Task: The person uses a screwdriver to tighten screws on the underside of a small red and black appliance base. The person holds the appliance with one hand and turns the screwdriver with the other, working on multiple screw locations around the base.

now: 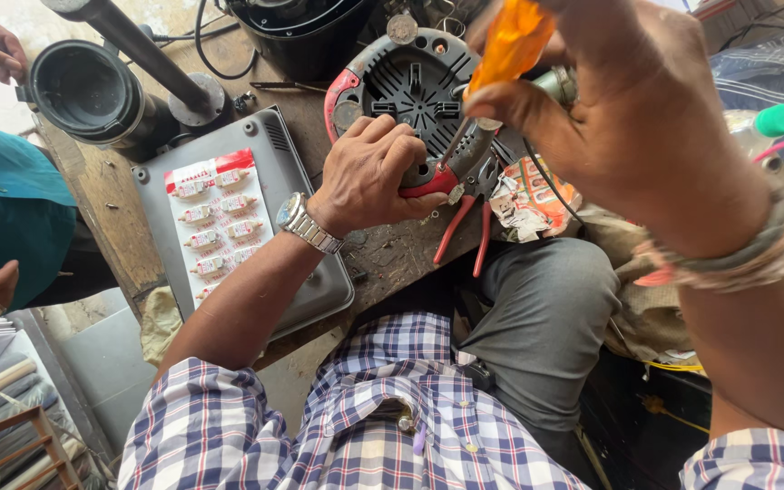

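The grey-and-red appliance base [415, 91] is pinned on the bench [120, 195] by the closed left hand [369, 177], while an orange-handled screwdriver [501, 59] is gripped by the right hand [637, 118], its tip at the rim, so fastening work appears unfinished.

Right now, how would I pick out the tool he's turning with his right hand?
Find the round black and red appliance base on the wooden workbench. The left hand steadies its rim, and the right hand holds a screwdriver whose shaft runs down to that rim. Its clear orange handle sets it apart from the red-handled pliers lying just below.
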